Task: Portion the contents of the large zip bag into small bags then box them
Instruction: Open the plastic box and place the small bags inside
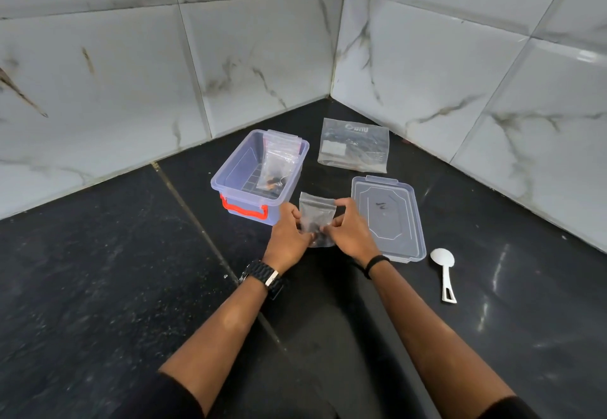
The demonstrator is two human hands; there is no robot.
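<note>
Both hands hold a small clear zip bag (317, 215) with dark bits in it, just above the black counter. My left hand (290, 231) grips its left edge and my right hand (348, 228) pinches its right edge. Behind my left hand stands a clear plastic box (230, 175) with a red handle; several small filled bags (277, 164) lean against its far right wall. The large zip bag (354, 146) lies flat farther back, near the wall corner.
The box's clear lid (387, 218) lies flat just right of my hands. A white plastic scoop (444, 269) lies right of the lid. Tiled walls meet in a corner behind everything. A black counter (115, 270) stretches left and toward me.
</note>
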